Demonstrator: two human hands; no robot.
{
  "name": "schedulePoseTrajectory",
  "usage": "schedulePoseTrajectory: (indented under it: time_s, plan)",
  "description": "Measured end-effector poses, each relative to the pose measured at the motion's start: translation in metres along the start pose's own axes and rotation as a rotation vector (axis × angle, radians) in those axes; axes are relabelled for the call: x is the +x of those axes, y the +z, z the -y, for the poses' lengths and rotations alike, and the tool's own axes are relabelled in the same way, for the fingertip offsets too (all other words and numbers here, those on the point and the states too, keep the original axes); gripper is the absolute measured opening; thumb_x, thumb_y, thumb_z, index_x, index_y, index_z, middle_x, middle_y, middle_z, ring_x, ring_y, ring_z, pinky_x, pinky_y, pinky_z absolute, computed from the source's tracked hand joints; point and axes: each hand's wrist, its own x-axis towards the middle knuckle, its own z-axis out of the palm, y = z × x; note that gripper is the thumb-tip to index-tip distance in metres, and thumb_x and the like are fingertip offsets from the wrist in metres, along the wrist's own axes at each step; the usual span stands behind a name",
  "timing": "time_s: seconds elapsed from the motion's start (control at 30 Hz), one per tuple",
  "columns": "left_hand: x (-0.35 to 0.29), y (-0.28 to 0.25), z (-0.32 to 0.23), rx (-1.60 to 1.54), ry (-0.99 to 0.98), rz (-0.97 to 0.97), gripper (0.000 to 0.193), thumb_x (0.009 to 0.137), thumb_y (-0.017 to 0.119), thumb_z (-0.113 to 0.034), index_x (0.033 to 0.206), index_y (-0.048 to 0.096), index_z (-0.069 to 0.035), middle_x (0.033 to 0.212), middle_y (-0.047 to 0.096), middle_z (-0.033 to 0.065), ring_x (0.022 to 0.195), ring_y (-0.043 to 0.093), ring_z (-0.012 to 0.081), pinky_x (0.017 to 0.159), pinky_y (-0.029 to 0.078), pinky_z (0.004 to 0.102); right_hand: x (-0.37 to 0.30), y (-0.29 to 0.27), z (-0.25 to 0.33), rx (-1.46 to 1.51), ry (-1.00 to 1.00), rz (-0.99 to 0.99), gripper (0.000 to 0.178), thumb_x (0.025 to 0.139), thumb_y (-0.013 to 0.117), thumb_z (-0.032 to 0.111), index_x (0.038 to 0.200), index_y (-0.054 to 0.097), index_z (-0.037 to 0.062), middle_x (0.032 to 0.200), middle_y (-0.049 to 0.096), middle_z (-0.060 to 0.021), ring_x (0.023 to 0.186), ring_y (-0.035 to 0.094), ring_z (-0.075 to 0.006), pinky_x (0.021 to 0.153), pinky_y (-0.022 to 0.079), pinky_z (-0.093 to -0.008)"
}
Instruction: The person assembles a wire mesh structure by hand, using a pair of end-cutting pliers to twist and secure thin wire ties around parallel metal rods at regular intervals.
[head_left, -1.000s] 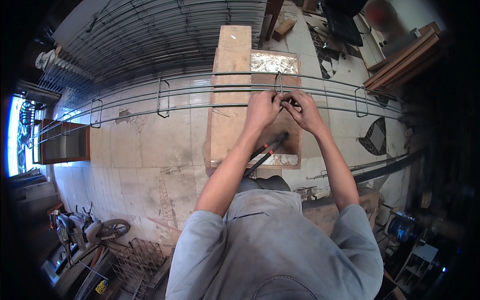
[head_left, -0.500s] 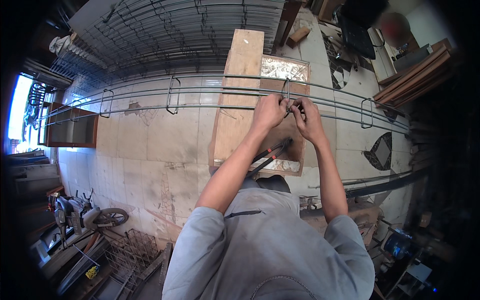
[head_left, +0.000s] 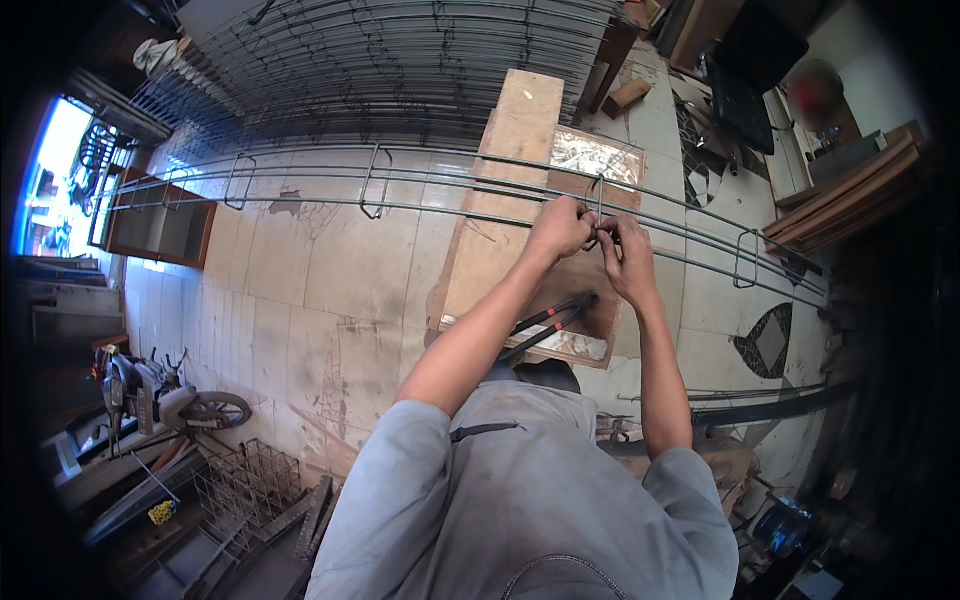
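Note:
A long cage of thin steel rods [head_left: 450, 211], joined by square wire stirrups [head_left: 374, 182], runs across in front of me over a wooden plank. My left hand [head_left: 563, 229] is closed around the lower corner of one stirrup [head_left: 600, 190], against the rod there. Right beside it, my right hand [head_left: 627, 258] pinches at the same joint, thumb and fingertips together; whatever lies between them is too small to make out. Below my hands, cutting pliers [head_left: 553, 327] with black handles and red bands lie on the wooden bench.
The light wooden plank [head_left: 530, 110] rests on a low bench [head_left: 598, 345]. Many more steel cages [head_left: 400, 75] are stacked at the far side. Brown boards [head_left: 860, 195] and a black chair [head_left: 755, 50] stand right. A motorbike [head_left: 170, 400] and a wire basket [head_left: 250, 485] are lower left.
The view has turned slightly, so the cage and bench now appear tilted and shifted right. Both hands stay at the same stirrup, their fingers still together.

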Motion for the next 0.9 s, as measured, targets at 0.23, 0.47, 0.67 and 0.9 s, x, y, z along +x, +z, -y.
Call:
schedulePoseTrajectory:
  time_s: [0.23,0.47,0.67,0.9]
  plan:
    - [0.013,-0.005,0.004,0.116,0.088,0.06,0.033,0.087,0.068,-0.033,0.084,0.076,-0.001,0.077,0.069,0.0215,0.077,0.069,0.0342,0.075,0.053,0.0434,-0.009,0.008,-0.009,-0.075,-0.08,-0.108,0.012,0.085,0.064,0.002,0.096,0.06,0.0019,0.095,0.062,-0.014,0.089,0.058,-0.0342,0.08,0.042,-0.0434]
    - [0.042,0.016,0.01,0.29,0.109,0.024,0.025,0.065,0.074,-0.019,0.085,0.074,-0.004,0.086,0.07,0.0212,0.084,0.07,0.0345,0.071,0.056,0.0444,-0.046,0.052,-0.018,-0.244,0.007,-0.3,0.028,0.094,0.059,0.006,0.121,0.058,-0.0017,0.12,0.059,-0.0225,0.112,0.056,-0.0388,0.097,0.045,-0.0468]
    - [0.047,0.029,-0.038,0.769,0.315,0.191,0.025,0.071,0.075,-0.018,0.094,0.078,-0.01,0.1,0.074,0.0118,0.098,0.071,0.0255,0.075,0.056,0.0424,-0.044,0.08,0.04,-0.558,0.212,-0.498,0.033,0.092,0.062,0.01,0.124,0.057,-0.001,0.114,0.06,-0.0241,0.111,0.057,-0.0404,0.094,0.043,-0.0501]
    - [0.027,0.068,-0.053,1.175,0.551,0.274,0.021,0.081,0.067,-0.019,0.097,0.077,-0.01,0.099,0.074,0.011,0.096,0.07,0.0301,0.075,0.051,0.0528,-0.047,0.126,0.056,0.138,0.25,-0.753,0.044,0.089,0.061,0.008,0.13,0.052,-0.0056,0.117,0.058,-0.0204,0.118,0.054,-0.0367,0.099,0.042,-0.0484]
